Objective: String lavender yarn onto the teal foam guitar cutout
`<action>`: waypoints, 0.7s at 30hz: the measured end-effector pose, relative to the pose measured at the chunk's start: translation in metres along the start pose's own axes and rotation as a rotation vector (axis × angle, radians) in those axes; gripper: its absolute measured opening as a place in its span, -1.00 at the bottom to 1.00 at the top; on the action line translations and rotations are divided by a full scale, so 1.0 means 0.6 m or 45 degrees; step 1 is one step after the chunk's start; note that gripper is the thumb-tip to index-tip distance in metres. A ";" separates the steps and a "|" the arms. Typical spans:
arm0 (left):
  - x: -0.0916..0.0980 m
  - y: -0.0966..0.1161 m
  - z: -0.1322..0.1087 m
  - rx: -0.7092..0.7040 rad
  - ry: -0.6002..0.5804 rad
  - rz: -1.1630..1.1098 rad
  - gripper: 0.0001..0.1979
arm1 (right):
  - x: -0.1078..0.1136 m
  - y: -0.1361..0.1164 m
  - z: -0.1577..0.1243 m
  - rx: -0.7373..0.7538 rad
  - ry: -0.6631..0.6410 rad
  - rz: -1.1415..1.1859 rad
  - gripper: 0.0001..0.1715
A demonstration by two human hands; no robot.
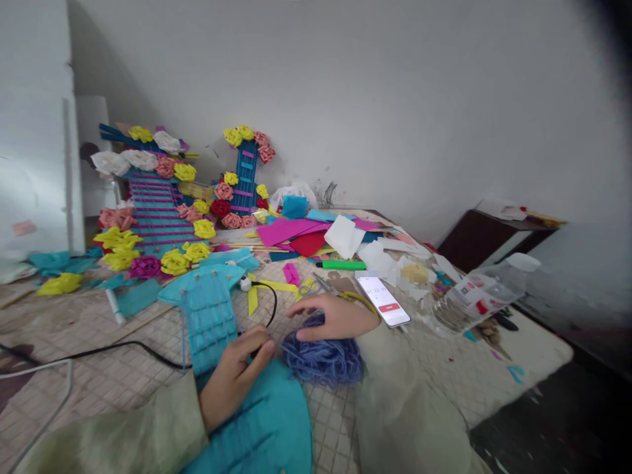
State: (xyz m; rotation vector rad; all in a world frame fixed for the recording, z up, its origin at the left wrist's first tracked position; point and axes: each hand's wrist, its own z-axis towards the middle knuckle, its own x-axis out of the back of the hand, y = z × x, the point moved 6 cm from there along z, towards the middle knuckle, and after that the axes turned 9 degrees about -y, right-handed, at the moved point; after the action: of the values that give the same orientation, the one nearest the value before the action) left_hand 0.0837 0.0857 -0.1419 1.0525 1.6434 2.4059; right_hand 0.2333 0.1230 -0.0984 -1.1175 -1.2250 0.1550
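Note:
My left hand (236, 375) rests on a turquoise guitar-shaped cutout (276, 415) strung with blue yarn lines. Its thumb and index finger are pressed together by a small dark thing I cannot make out. Over a loose tangle of blue-violet yarn (326, 361) lies my right hand (340, 317), thumb and fingers apart, touching the top of the heap. The cutout's narrow neck (210, 316) points away from me, crossed by thin yarn and ending in a wider head.
Beyond the hands lie scissors (323, 283), a green marker-like tube (342, 265), a lit phone (382, 299) and coloured paper sheets (291, 230). A clear plastic bottle (478, 296) lies to the right. Flower-trimmed models (160, 210) stand by the wall. A black cable (143, 347) crosses the left side.

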 end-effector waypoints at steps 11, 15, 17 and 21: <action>-0.007 0.026 -0.009 -0.205 -0.207 -0.154 -0.64 | 0.017 0.042 0.000 -0.357 0.433 -0.234 -0.61; -0.005 0.025 -0.008 -0.218 -0.177 -0.169 -0.60 | 0.049 0.073 -0.017 -0.464 0.767 -0.217 -0.54; -0.003 0.019 -0.005 -0.176 -0.129 -0.172 -0.60 | 0.064 0.087 -0.033 -0.458 0.801 -0.154 -0.52; -0.004 0.000 0.003 -0.042 -0.047 -0.170 -0.65 | 0.068 0.069 -0.053 -0.215 0.446 0.047 -0.48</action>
State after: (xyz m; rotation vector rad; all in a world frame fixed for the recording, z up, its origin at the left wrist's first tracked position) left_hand 0.0864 0.0861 -0.1426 0.9441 1.6026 2.3075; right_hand 0.2939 0.1504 -0.0995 -1.2537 -0.9164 -0.1156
